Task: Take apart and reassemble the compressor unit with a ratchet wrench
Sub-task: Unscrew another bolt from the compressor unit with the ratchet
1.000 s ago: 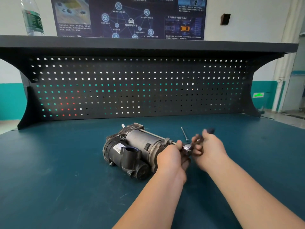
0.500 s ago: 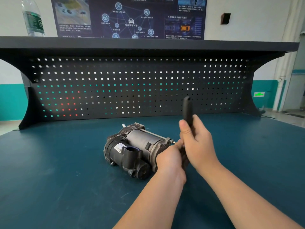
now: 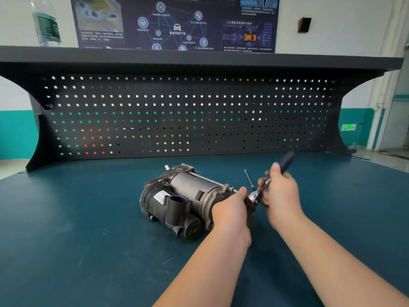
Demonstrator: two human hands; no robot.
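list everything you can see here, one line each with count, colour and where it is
compressor: one, black and grey, lying on its side mid-bench
ratchet: one, chrome head with dark handle, head at the compressor's right end, handle angled up to the right
loose bolt: one, long and dark, lying on the bench just behind the ratchet
bench: one, dark teal top
pegboard: one, black, upright along the back of the bench
shelf: one, black, over the pegboard
bottle: one, clear with green label, left end of the shelf
poster: one, dark blue, on the wall behind
left hand: one, at the compressor's right end beside the ratchet head
right hand: one, grips the ratchet handle
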